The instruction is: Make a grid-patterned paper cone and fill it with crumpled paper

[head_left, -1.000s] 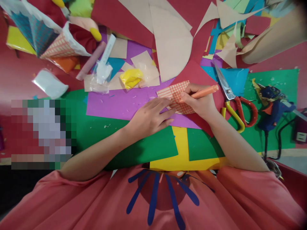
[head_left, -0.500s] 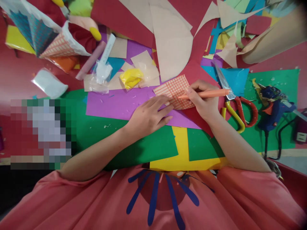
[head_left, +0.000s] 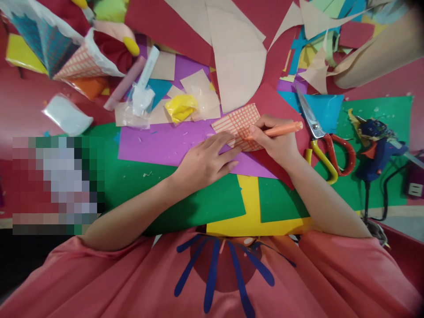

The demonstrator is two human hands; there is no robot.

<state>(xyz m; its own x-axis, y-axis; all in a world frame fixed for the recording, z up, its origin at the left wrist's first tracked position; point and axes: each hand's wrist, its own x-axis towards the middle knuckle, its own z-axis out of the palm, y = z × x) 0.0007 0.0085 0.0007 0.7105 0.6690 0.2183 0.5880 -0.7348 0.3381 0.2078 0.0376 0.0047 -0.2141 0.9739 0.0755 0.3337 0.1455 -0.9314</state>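
Observation:
A beige paper piece carries an orange grid over most of its face, with only lines one way at its left end. It lies over a purple sheet and a red sheet. My left hand rests on its lower left edge, fingers stretched out and holding nothing. Gripped in my right hand is an orange marker, tilted, its tip down at the paper's lower part. Right of that hand lie scissors with red and yellow handles.
A blue glue gun with its cord lies at right on a green sheet. Decorated paper cones, a yellow clay packet and a white packet lie at left. A large beige paper cutout is beyond my hands.
My right hand has shifted slightly left and down with the marker, whose back end has swung left, away from the scissors. My left hand stays almost where it was.

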